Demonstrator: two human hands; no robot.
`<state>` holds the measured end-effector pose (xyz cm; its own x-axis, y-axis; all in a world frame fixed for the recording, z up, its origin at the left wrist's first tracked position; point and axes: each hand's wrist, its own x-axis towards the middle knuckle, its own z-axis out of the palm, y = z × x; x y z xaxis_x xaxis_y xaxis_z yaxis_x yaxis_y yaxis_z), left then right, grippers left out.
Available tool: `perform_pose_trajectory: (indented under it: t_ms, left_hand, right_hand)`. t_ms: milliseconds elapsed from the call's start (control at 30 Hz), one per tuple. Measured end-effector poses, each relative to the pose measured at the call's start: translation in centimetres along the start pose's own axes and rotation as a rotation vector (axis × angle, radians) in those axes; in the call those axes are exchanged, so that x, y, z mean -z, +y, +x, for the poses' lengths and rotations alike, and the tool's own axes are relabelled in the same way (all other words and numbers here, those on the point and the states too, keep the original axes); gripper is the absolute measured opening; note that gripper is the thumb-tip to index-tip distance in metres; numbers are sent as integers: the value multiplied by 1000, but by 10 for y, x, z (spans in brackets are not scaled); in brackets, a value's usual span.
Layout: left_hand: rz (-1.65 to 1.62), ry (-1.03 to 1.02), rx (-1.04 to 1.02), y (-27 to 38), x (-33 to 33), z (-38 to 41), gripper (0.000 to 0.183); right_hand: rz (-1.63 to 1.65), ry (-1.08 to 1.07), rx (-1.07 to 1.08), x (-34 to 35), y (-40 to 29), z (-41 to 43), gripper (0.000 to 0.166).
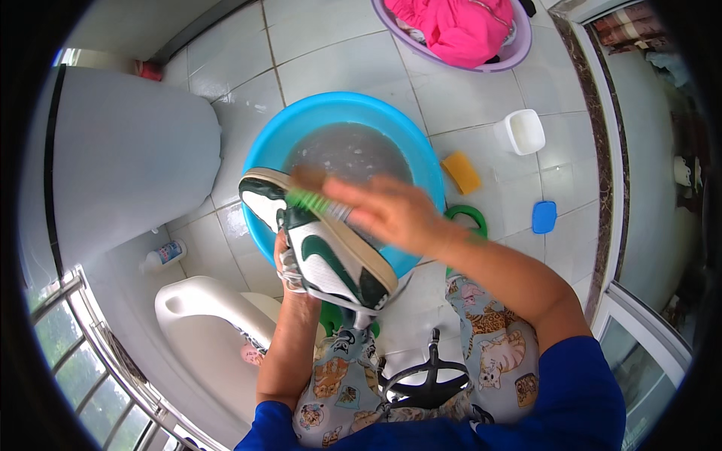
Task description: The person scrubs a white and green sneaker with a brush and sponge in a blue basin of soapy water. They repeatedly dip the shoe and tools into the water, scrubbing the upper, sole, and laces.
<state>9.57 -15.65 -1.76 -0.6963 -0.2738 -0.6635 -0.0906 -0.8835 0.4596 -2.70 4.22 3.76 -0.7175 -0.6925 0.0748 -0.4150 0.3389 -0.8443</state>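
Note:
A white and dark green sneaker (333, 253) with a beige rubber sole is tilted on its side over the near rim of a blue plastic basin (341, 100). My left hand (284, 253) grips it from the lace side, partly hidden behind the upper. Loose white laces (289, 269) hang by my fingers. In my right hand (386, 211), blurred by motion, is a scrubbing brush (307, 197) with green bristles. Its bristles are against the sneaker, near the toe-end edge of the sole. Cloudy grey water (355, 149) with bits of foam lies in the basin.
On the tiled floor to the right are a yellow sponge (461, 172), a white plastic container (524, 132) and a blue lid (544, 217). A purple tub (522, 51) holds pink clothing (459, 28). A white bottle (164, 255) lies left, beside a white ceramic fixture (214, 304).

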Motion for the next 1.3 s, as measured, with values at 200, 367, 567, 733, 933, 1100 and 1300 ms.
perform_pose_trajectory:
  t_ms: [200, 367, 567, 733, 933, 1100, 1300]
  left_hand:
    - [5, -42, -43, 25, 16, -6, 39]
    - [26, 65, -36, 23, 17, -7, 38]
    - [-7, -27, 48, 29, 21, -11, 46]
    - [57, -67, -1, 21, 21, -5, 43]
    - [66, -72, -13, 30, 27, 1, 45]
    - [106, -56, -14, 56, 36, -9, 44]
    - [181, 167, 38, 105, 29, -20, 40]
  right_hand:
    - [-113, 457, -548, 67, 164, -144, 46]
    - [-379, 468, -543, 23, 210, -170, 55]
    - [-479, 305, -708, 15, 195, -140, 69]
    - [-545, 188, -770, 17, 207, -128, 73]
    - [-558, 247, -704, 30, 223, -144, 55]
    - [-544, 336, -645, 23, 239, -151, 47]
    - [-541, 324, -623, 23, 233, -153, 47]
